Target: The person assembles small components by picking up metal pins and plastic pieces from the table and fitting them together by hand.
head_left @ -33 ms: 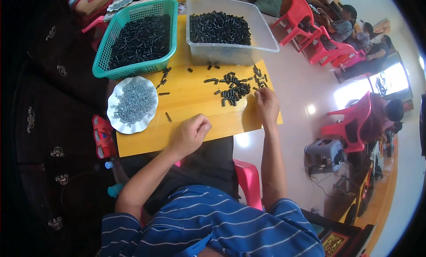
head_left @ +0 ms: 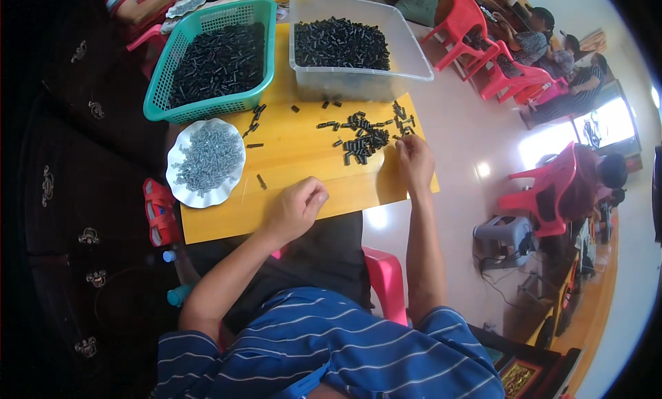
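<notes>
My left hand (head_left: 299, 207) is curled closed above the near edge of the yellow table (head_left: 276, 168); whatever its fingers may hold is hidden. Further right, my right hand (head_left: 416, 167) reaches to the table's right side. Its fingertips are pressed together beside a loose pile of short black tubular pieces (head_left: 364, 142), and I cannot make out what is between them. A few longer black pieces (head_left: 403, 116) lie just beyond those fingertips. To the left, a white scalloped plate (head_left: 201, 201) holds many small silvery screws (head_left: 208, 158).
A green plastic basket (head_left: 153, 109) and a clear plastic tub (head_left: 345, 87), both full of black pieces, stand at the table's far side. Single pieces (head_left: 261, 182) lie scattered nearby. Red chairs (head_left: 552, 192) with seated people are to the right; dark drawers (head_left: 76, 192) line the left.
</notes>
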